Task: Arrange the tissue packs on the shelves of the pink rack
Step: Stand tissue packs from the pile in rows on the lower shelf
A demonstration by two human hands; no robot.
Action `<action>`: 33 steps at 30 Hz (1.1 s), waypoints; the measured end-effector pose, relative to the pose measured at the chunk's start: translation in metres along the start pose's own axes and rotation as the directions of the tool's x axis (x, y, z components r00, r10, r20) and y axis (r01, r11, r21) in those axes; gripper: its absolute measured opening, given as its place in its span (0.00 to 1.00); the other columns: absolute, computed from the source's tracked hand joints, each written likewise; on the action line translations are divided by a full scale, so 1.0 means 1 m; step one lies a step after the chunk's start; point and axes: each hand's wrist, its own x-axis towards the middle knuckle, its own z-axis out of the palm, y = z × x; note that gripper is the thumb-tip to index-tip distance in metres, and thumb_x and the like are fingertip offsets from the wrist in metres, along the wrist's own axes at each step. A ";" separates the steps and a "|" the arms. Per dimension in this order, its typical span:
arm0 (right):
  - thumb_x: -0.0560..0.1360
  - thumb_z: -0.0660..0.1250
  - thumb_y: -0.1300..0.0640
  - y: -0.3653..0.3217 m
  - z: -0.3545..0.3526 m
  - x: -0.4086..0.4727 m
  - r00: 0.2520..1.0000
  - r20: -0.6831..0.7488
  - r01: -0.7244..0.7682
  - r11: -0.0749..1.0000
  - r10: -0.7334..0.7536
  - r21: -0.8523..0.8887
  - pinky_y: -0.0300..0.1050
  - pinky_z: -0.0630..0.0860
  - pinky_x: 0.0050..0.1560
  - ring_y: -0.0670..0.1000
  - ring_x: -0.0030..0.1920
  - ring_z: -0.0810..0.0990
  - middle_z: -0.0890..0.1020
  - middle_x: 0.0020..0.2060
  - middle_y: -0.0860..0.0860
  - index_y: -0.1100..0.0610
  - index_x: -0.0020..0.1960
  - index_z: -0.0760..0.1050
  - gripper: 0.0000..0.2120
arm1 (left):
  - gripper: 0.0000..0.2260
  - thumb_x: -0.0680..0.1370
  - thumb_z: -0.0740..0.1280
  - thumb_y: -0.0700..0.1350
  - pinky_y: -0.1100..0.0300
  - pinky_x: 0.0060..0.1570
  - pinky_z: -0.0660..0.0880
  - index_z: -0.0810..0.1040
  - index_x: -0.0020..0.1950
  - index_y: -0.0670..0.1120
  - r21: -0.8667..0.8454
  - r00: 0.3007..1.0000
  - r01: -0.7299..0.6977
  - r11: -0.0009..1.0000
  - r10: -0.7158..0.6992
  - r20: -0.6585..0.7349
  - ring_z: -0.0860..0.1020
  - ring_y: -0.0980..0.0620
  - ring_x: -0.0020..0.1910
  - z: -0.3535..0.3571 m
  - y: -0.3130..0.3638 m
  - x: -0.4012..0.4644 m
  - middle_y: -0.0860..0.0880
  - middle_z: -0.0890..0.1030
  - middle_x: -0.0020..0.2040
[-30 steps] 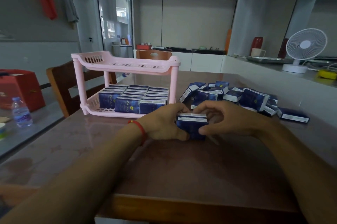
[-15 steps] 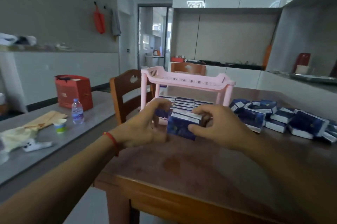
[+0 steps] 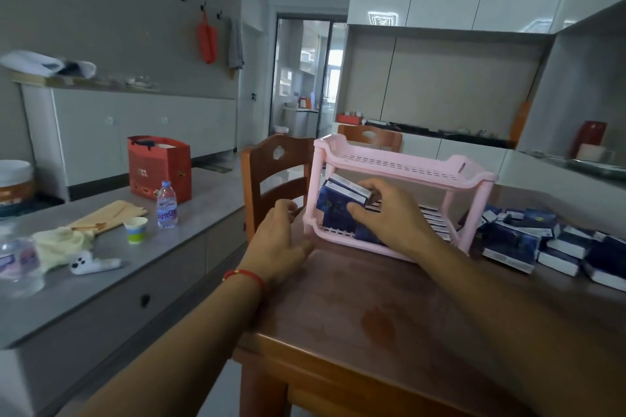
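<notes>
Gripping a tilted blue tissue pack in my right hand at the pink rack's lower shelf's left end, top leaning left, my empty, loosely curled left hand rests by the near-left leg

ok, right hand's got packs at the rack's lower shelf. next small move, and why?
Probably lower them upright onto the lower shelf and let go: the right hand holds the tissue packs tilted inside the pink rack, at its near-left end beside the rows already there.

Brown wooden table, pink rack on it, loose tissue packs just beside
</notes>
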 end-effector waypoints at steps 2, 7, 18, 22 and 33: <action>0.75 0.72 0.52 0.001 0.003 0.004 0.999 0.034 -0.011 1.000 0.011 -0.013 0.40 0.71 0.49 0.47 0.49 0.77 0.83 0.57 0.51 0.55 0.65 0.76 0.20 | 0.28 0.74 0.73 0.48 0.48 0.64 0.76 0.64 0.69 0.52 0.003 1.000 -0.008 1.000 0.008 0.005 0.75 0.48 0.63 0.001 0.000 0.001 0.48 0.71 0.69; 0.76 0.72 0.52 0.011 0.009 0.011 0.994 0.094 -0.044 0.998 0.048 -0.040 0.44 0.75 0.53 0.50 0.52 0.80 0.83 0.58 0.51 0.54 0.66 0.76 0.20 | 0.26 0.74 0.73 0.48 0.47 0.63 0.77 0.64 0.67 0.53 0.002 1.000 0.002 1.000 -0.002 0.004 0.75 0.48 0.61 0.002 -0.001 0.003 0.48 0.73 0.66; 0.73 0.70 0.43 0.016 0.020 0.023 0.976 0.210 0.008 0.951 0.060 -0.308 0.54 0.76 0.59 0.55 0.59 0.74 0.80 0.60 0.52 0.50 0.65 0.75 0.23 | 0.26 0.74 0.73 0.50 0.46 0.63 0.77 0.64 0.67 0.54 0.031 1.000 0.003 1.000 -0.003 0.010 0.76 0.48 0.60 0.004 -0.002 0.004 0.49 0.73 0.66; 0.75 0.67 0.41 0.018 0.019 0.024 0.968 0.238 0.033 0.892 0.084 -0.450 0.53 0.71 0.61 0.57 0.62 0.70 0.74 0.61 0.56 0.50 0.68 0.74 0.25 | 0.26 0.74 0.73 0.50 0.47 0.62 0.78 0.64 0.67 0.54 0.042 1.000 0.001 0.999 -0.002 0.011 0.76 0.47 0.59 0.003 -0.002 0.004 0.48 0.73 0.66; 0.84 0.52 0.50 0.020 0.036 0.013 0.926 0.376 0.248 0.815 -0.040 -0.523 0.59 0.51 0.79 0.53 0.77 0.62 0.64 0.78 0.51 0.50 0.79 0.56 0.24 | 0.26 0.76 0.72 0.47 0.47 0.63 0.77 0.62 0.69 0.51 0.078 1.000 0.000 0.997 -0.001 0.015 0.77 0.46 0.60 0.005 0.002 0.002 0.46 0.73 0.67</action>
